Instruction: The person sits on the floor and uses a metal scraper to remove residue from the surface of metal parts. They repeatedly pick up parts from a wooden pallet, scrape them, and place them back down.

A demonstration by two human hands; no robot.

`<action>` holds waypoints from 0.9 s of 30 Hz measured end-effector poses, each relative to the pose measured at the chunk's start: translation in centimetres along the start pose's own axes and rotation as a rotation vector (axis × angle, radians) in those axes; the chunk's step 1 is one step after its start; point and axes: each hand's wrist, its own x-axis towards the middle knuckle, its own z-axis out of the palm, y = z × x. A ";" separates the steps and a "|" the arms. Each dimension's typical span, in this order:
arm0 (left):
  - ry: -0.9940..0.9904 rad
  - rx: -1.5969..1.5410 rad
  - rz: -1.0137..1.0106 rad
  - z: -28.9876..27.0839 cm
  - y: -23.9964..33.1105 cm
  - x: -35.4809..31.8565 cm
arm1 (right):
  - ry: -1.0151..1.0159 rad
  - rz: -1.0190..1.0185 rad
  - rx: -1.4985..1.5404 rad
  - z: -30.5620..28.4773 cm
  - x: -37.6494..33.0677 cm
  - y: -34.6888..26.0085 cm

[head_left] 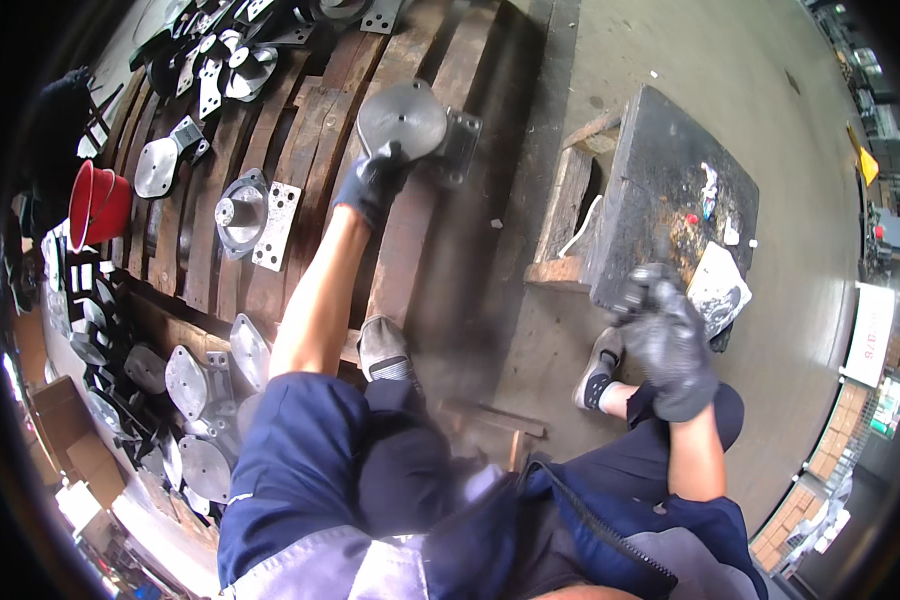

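One right hand (672, 345), fingers (652, 282) blurry

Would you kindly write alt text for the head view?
A gloved left hand holds a round metal plate at a wooden pallet; the gloved right hand, blurred, is near a black-topped table. More metal parts lie left.

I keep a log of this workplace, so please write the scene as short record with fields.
Left hand: gloved, holding the near edge of a round metal plate
Right hand: gloved, blurred, beside the dark-topped table; grip unclear
Wooden pallet: bears more metal parts
Red bucket: at picture's left
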 end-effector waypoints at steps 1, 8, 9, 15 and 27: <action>0.050 0.418 0.236 -0.6 -0.2 -1.9 | -0.124 0.030 0.078 1.1 0.5 1.7; 0.052 0.600 0.514 -3.5 -3.0 -13.0 | -0.055 0.347 0.209 0.4 10.4 19.7; 0.015 0.708 0.536 -3.0 -1.8 -14.3 | -0.096 0.390 0.370 -0.3 11.8 23.5; -0.018 -0.080 0.032 -1.3 -1.3 -16.7 | -0.090 0.510 0.561 5.9 9.0 23.8; -0.220 0.897 1.060 5.9 12.3 -19.3 | -0.109 0.003 0.666 0.2 -5.4 8.2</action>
